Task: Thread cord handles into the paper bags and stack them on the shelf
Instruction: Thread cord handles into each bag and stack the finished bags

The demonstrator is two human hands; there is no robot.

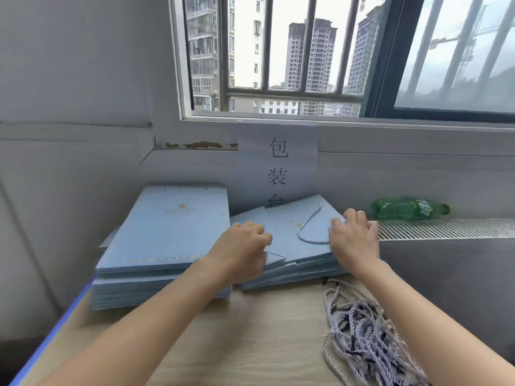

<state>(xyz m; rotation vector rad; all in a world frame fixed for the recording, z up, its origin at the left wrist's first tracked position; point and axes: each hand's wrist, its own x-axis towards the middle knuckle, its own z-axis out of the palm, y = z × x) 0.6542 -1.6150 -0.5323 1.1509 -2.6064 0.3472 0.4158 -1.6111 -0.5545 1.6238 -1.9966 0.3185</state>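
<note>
Two stacks of flat light-blue paper bags lie on the wooden table. The left stack is tall and its top bag shows a gold crown and two bare holes. The right stack is lower, and its top bag carries a blue-and-white cord handle. My left hand grips the left edge of the right stack. My right hand holds the top bag's right edge with curled fingers. A loose bundle of cords lies at the right front.
A paper sign with black characters hangs on the wall behind the stacks. A green plastic bottle lies on the radiator grille at the right. The window is above. The table's blue edge runs along the left.
</note>
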